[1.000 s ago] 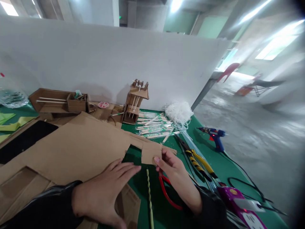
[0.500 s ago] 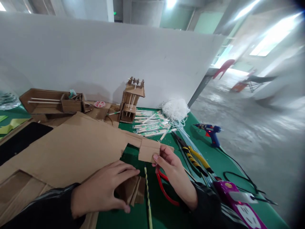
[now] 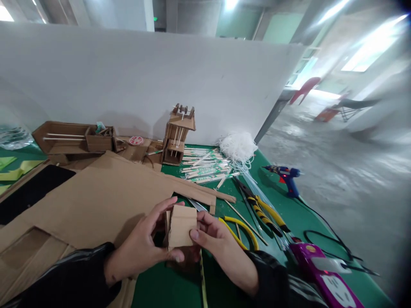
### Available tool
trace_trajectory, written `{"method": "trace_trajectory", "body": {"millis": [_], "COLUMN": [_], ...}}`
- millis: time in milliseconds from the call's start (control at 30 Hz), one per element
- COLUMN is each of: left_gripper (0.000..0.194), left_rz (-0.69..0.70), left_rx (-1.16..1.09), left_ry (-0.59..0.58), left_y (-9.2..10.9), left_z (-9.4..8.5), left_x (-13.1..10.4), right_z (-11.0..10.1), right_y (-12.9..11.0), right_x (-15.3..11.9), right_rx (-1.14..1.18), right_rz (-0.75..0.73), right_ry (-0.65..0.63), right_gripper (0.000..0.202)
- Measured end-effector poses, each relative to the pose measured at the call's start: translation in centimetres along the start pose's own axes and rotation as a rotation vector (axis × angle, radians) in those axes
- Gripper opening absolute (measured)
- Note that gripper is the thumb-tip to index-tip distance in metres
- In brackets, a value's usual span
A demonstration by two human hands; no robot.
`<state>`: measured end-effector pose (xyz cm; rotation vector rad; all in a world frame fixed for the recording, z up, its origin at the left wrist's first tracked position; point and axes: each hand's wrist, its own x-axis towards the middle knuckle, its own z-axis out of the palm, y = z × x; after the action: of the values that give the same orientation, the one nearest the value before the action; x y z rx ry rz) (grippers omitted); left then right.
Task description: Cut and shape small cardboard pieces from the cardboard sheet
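Note:
Near the bottom centre, a small squarish cardboard piece (image 3: pixel 183 226) is held upright between both hands. My right hand (image 3: pixel 218 244) pinches its right edge between thumb and fingers. My left hand (image 3: pixel 144 235) curls round the left side, with more cardboard behind the front piece; how many pieces there are I cannot tell. A thin yellowish strip (image 3: pixel 203 282) runs down the green table below the hands. Scissors with yellow handles (image 3: pixel 253 233) lie just beyond my right hand, their blades pointing left. A large cardboard sheet (image 3: pixel 105 196) spreads to the left, its cut edge near the fingers.
Behind stand a cardboard tower (image 3: pixel 178 137) and a long cardboard box (image 3: pixel 70 139). Wrapped sticks (image 3: pixel 205 167) and tangled white string (image 3: pixel 238 147) lie beyond the hands. Pliers (image 3: pixel 257 209), a blue glue gun (image 3: pixel 287 175) and a purple power strip (image 3: pixel 316 269) are at the right.
My right hand has brought the cardboard piece left and down to my left hand, which has closed round its side. Yellow-handled scissors now show; the red handle has gone from view.

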<state>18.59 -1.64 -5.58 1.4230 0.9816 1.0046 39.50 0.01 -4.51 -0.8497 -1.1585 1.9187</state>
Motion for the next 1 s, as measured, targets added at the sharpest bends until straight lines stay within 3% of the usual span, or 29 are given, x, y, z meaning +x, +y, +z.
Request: {"method": "trace_trajectory", "body": {"millis": [167, 333, 567, 767, 900, 1000], "left_gripper": [0.08, 0.076, 0.067, 0.074, 0.09, 0.097], "left_rz": [-0.039, 0.035, 0.212, 0.329, 0.346, 0.315], "left_rx": [0.058, 0.267, 0.731, 0.911, 0.891, 0.841], "left_ry": [-0.074, 0.003, 0.033, 0.04, 0.012, -0.03], "left_y": [0.4, 0.3, -0.1, 0.3, 0.3, 0.3], "left_z": [0.2, 0.4, 0.8, 0.9, 0.8, 0.8], "left_x": [0.0, 0.0, 0.0, 0.0, 0.1, 0.2], "right_z": [-0.1, 0.5, 1.7, 1.8, 2.0, 2.0], "right_y": [0.0, -0.5, 0.1, -0.4, -0.2, 0.1], "right_x": [-0.3, -0.5, -0.5, -0.2, -0.2, -0.3], "right_rx": [-0.244, -0.469, -0.004, 0.133, 0.309, 0.377], "right_rz": [-0.065, -0.089, 0.053, 0.081, 0.108, 0.127], "right_ry": [0.079, 0.136, -0.042, -0.159, -0.162, -0.18], "right_gripper": [0.043, 0.044, 0.068, 0.046, 0.028, 0.027]}}
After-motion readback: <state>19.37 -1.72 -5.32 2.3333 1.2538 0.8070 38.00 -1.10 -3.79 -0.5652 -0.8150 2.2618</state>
